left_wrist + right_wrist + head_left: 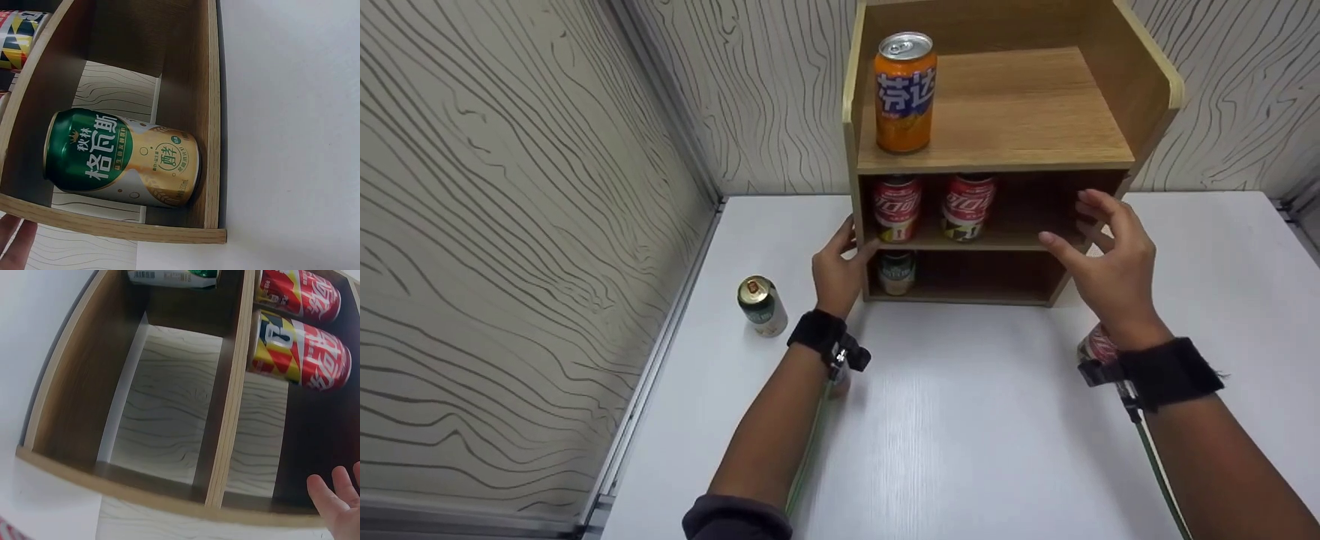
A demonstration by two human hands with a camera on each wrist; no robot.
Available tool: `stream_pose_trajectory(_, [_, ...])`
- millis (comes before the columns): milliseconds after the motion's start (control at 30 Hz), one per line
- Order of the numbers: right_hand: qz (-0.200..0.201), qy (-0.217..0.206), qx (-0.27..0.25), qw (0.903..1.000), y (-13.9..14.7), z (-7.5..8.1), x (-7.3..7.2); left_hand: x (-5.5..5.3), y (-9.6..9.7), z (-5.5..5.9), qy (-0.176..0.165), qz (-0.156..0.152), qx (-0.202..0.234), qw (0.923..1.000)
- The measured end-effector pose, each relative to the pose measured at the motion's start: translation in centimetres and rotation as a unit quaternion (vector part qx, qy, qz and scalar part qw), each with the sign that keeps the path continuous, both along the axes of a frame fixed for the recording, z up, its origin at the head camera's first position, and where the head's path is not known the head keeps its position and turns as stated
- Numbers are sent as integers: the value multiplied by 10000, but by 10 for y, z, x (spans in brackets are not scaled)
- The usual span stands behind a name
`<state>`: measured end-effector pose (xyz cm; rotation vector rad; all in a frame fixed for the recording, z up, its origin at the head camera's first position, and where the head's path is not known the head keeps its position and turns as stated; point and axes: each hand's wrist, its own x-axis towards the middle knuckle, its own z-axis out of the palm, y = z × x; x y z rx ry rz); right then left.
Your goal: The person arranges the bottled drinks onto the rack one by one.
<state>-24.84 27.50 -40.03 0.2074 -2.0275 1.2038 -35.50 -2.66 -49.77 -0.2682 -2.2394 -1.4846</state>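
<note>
A small wooden shelf (997, 161) stands on the table. My left hand (838, 274) grips its left side panel, thumb at the front edge and fingers along the outside. My right hand (1117, 262) is at the right end of the middle compartment, fingers spread and holding nothing. Two red cola cans, one (897, 210) at the left and another (968, 208) beside it, stand upright in that compartment. Below them, a green and gold kvass can (121, 157) occupies the left of the bottom compartment. On the top level stands an orange soda can (904, 94).
Another green can (763, 306) stands on the white table (945, 420), left of the shelf. A red can (1097, 346) is partly hidden by my right wrist. Something can-like (840, 381) shows behind my left wrist. Patterned panels (495, 225) enclose the table at left and back.
</note>
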Motion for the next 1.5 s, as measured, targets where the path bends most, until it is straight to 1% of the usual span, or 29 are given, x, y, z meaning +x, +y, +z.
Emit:
stream_pose_trajectory(67, [-56,-37,-73,10000,-1,5,10,0,-1,-1,-21,12,16,10000])
stream_pose_trajectory(133, [-98,-118,-162,9998,1,7,18,1,-1,-1,-42,1,67,10000])
stream_pose_trajectory(233, [-184,-283,-239,9991,9,2,23,1,-1,-1,-59,-20,147,9999])
stream_pose_trajectory(300, [-272,-367,-284,9986,18,-6,23,2,-1,-2,-81,-63,219,9997])
stream_pose_trajectory(367, [-382,-475,-264,9978,29,-18,22,2,-1,-2,-71,-107,257,9996])
stream_pose_trajectory(500, [-584,-710,-221,9955,50,-43,21,1,0,-3,47,-269,360,9990])
stream_pose_trajectory(633, [-715,-953,-340,9923,62,-61,27,2,1,-2,103,-391,492,9980])
stream_pose_trajectory(767, [-861,-1177,-510,9880,68,-77,36,2,1,-1,2,-472,582,9972])
stream_pose_trajectory(933, [-1077,-1395,-494,9831,76,-94,44,0,1,0,-37,-493,588,9970])
stream_pose_trajectory(1067, [-1171,-1433,-427,9818,80,-102,47,0,0,0,29,-428,575,9974])
stream_pose_trajectory(1233, [-1263,-1404,-404,9812,84,-108,51,0,-1,0,74,-400,575,9975])
stream_pose_trajectory(1400, [-1356,-1452,-379,9793,89,-114,55,-1,-1,-2,88,-364,435,9984])
stream_pose_trajectory(1500, [-1437,-1549,-409,9766,91,-116,58,-1,-1,-2,58,-323,344,9989])
